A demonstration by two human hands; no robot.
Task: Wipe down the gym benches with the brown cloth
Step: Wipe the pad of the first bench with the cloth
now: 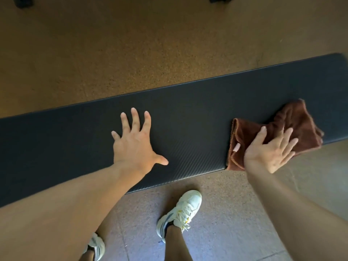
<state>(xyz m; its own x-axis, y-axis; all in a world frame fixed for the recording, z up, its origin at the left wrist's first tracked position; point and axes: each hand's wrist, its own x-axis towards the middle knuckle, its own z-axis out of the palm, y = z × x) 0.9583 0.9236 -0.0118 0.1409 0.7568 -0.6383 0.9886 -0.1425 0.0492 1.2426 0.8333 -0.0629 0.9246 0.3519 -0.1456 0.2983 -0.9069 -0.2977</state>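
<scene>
Tabletop (188, 117): your view cuts its black pad at the left and right edges; its frame and legs are hidden beneath.
Brown cloth (293, 121): your right hand (271, 149) covers its near part; the far corner is blurred.
Left shoe (97, 245): mostly hidden behind your left forearm.
Dark objects (23, 1): cut off at the top edge, too little shown to identify.

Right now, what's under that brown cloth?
The brown cloth lies on the black bench pad, its near corner hanging over the pad's edge. The right hand presses on top. Anything beneath stays hidden.
</scene>
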